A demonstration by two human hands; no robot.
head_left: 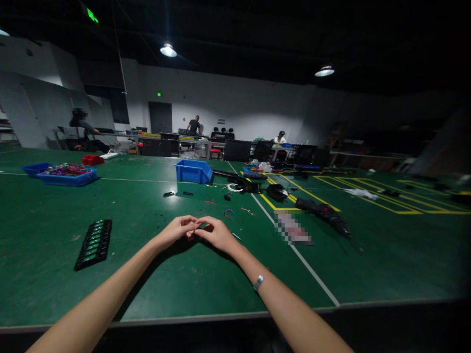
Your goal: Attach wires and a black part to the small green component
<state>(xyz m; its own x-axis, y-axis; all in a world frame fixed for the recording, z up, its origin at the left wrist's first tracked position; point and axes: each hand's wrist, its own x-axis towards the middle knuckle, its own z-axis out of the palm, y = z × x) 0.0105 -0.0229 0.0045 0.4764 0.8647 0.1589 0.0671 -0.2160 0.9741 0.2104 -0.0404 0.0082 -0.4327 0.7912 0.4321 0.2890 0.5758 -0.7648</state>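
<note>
The left hand (180,229) and the right hand (216,233) are touching at the fingertips, well in from the near edge of the surface (176,294). Both are curling their fingers, thumbs bending in as if pinching — whether anything small is sitting between them, I cannot tell. A thin rod (236,236) is lying just beside the right hand, and a curved red wire (225,214) is resting just beyond it. Left of the hands, a black tray (106,240) is holding a row of green pieces. Toward the far edge, a blue bin (193,174) is standing, while a blue tray (69,181) is carrying a colourful heap near the far left corner. A black tool (326,211) is lying well to the right.
</note>
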